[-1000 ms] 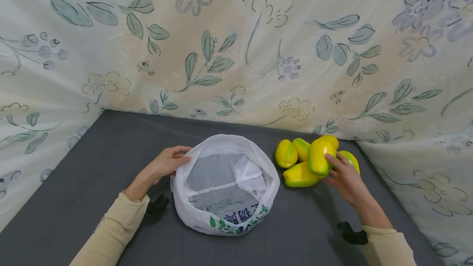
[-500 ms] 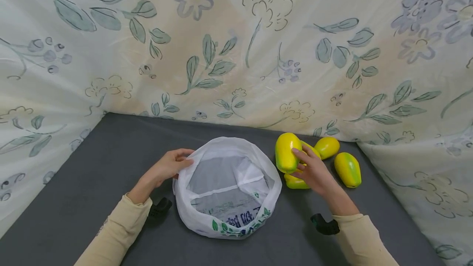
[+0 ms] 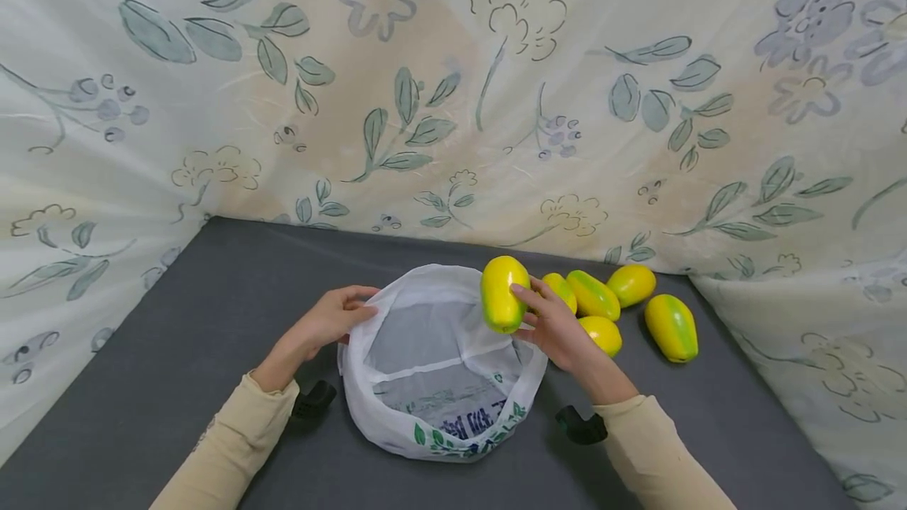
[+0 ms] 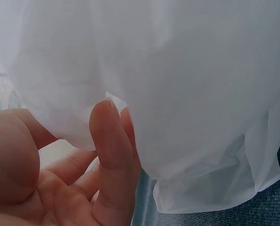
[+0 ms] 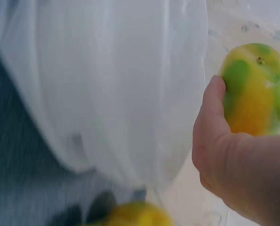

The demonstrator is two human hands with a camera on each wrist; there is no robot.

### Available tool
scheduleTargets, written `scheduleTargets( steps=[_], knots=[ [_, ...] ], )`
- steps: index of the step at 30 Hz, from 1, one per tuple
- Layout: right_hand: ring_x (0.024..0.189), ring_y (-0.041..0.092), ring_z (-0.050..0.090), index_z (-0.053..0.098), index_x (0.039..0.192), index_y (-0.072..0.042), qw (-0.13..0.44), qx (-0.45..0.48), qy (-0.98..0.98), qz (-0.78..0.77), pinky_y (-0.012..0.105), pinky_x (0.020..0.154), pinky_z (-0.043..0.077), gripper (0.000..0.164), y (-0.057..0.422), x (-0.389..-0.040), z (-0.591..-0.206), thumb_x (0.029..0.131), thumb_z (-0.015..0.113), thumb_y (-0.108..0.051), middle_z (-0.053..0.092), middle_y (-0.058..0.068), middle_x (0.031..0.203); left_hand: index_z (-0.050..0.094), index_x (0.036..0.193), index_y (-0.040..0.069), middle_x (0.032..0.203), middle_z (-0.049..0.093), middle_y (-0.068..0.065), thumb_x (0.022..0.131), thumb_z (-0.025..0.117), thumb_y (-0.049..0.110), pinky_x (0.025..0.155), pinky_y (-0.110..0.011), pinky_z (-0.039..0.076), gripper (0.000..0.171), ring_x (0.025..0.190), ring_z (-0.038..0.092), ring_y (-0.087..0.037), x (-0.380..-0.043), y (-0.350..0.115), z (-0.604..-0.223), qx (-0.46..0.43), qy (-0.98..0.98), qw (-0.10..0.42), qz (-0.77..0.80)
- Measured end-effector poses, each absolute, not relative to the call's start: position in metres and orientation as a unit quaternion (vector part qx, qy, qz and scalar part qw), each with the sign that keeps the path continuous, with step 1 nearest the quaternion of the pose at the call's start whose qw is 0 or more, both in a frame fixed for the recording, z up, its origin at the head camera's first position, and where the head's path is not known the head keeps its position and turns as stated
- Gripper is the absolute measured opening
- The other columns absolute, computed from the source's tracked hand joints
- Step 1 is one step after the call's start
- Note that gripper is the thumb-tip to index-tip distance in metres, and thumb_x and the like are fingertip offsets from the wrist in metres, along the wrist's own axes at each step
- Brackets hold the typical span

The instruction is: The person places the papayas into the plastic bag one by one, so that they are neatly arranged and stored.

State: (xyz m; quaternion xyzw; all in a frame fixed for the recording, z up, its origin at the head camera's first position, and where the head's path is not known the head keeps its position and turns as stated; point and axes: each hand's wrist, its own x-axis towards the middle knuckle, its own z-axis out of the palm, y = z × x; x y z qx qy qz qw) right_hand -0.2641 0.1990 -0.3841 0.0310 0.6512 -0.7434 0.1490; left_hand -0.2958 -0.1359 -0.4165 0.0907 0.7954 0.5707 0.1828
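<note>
A white plastic bag (image 3: 383, 423) stands on the dark tabletop with its mouth spread wide and its rim folded outward; printing shows inside. My left hand (image 3: 333, 321) pinches its left rim, and the left wrist view shows the thumb and fingers about the thin plastic (image 4: 191, 94). Over the bag's back right rim, my right hand (image 3: 560, 329) holds a yellow-green mango (image 3: 504, 293) upright. Thumb and fingers grip the mango (image 5: 255, 89) from opposite sides in the right wrist view. The bag's right side lies partly behind this hand.
Several more mangoes (image 3: 671, 327) lie to the right of the bag, behind and beside my right hand. The dark grey tabletop (image 3: 255, 266) meets a floral cloth (image 3: 425, 101) at the back and both sides.
My right hand has carried the mango left from the group of mangoes to above the bag's right rim. My left hand stays at the bag's left rim.
</note>
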Motion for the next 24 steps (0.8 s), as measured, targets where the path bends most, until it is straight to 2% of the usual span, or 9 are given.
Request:
scheduleTargets(
  steps=[3,10,24],
  knots=[
    [0.117,0.030,0.049,0.006,0.152,-0.010,0.154,0.029,0.649,-0.744,0.052,0.100,0.037,0.073,0.188,-0.263,-0.387,0.100,0.051,-0.032,0.032,0.017,0.140,0.044,0.140,0.003,0.124,0.057,-0.021,0.098,0.055,0.016,0.066,-0.038,0.053,0.045,0.088,0.062,-0.023,-0.291,-0.134,-0.414,0.086,0.798,0.178,0.570],
    [0.108,0.028,0.055,0.012,0.151,-0.010,0.179,0.018,0.661,-0.729,0.048,0.094,0.044,0.070,0.168,-0.262,-0.398,0.098,0.054,-0.031,0.041,0.018,0.133,0.043,0.140,0.003,0.123,0.057,-0.020,0.098,0.056,0.016,0.066,-0.039,0.053,0.046,0.088,0.062,-0.023,-0.282,-0.130,-0.412,0.083,0.797,0.175,0.572],
    [0.110,0.035,0.053,0.022,0.146,-0.005,0.196,0.016,0.672,-0.714,0.051,0.092,0.044,0.066,0.137,-0.273,-0.417,0.096,0.057,-0.030,0.040,0.021,0.131,0.047,0.138,0.002,0.121,0.059,-0.020,0.098,0.055,0.015,0.063,-0.037,0.053,0.042,0.084,0.062,-0.021,-0.282,-0.127,-0.415,0.084,0.807,0.166,0.561]
  ],
)
